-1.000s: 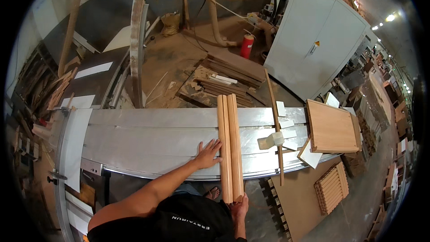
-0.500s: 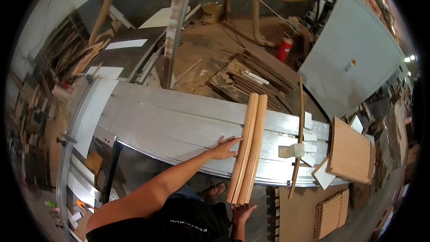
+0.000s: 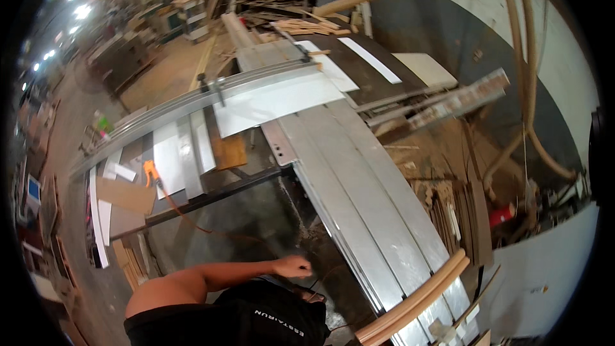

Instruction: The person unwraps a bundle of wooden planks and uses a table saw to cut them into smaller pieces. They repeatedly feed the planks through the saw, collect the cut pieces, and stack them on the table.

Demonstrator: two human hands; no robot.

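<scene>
My left hand (image 3: 293,266) hangs in the air beside the near edge of the long metal machine table (image 3: 359,179). Its fingers are curled into a loose fist, with nothing visible in them. Rounded, light-brown wooden strips (image 3: 419,296) lie side by side across the lower right end of the table, well away from that hand. The strips' near end reaches the bottom of the picture. My right hand is out of view.
A metal fence (image 3: 192,107) and a white panel (image 3: 282,102) cross the table's far end. An orange air gun (image 3: 151,172) lies left on a side support, its hose trailing down. Scrap boards (image 3: 442,218) lie right of the table. A grey cabinet (image 3: 535,282) stands at lower right.
My view has swung left. My left hand has come off the wooden strips and curled up. My right hand, earlier at the strips' near end, has gone out of view.
</scene>
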